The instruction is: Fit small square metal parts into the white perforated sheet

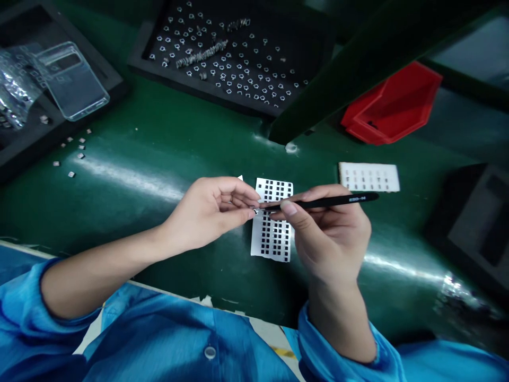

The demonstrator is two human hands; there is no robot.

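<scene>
The left hand [217, 215] has its thumb and forefinger pinched on a small piece [255, 211], its other fingers curled behind. The right hand [332, 233] grips black tweezers [338, 201] between thumb and fingers, with the tips at the small piece; whether they pinch it is too small to tell. The piece is above a white sheet [256, 244] with rows of black squares, lying on the green table [178, 154]. The hands and tweezers cross in front of the sheet and hide part of its middle. A scrap of white [240, 178] shows past the left hand.

Just beyond the right hand lies a white block [393, 178] with rows of small marks. A thick dark post [338, 74] stands on the table past the sheet, hiding the right end of a black tray [175, 78] of small metal parts [202, 55], some loose, some lined up in rows. Right of the post is a red bin [405, 95].

At the far left, another dark tray [105, 74] bears a clear phone case [79, 87] and a shiny plastic bag [19, 90]; little metal bits [71, 174] lie scattered on the table beside it. A dark box [457, 196] is at the right, near a blurred shiny heap [457, 297].
</scene>
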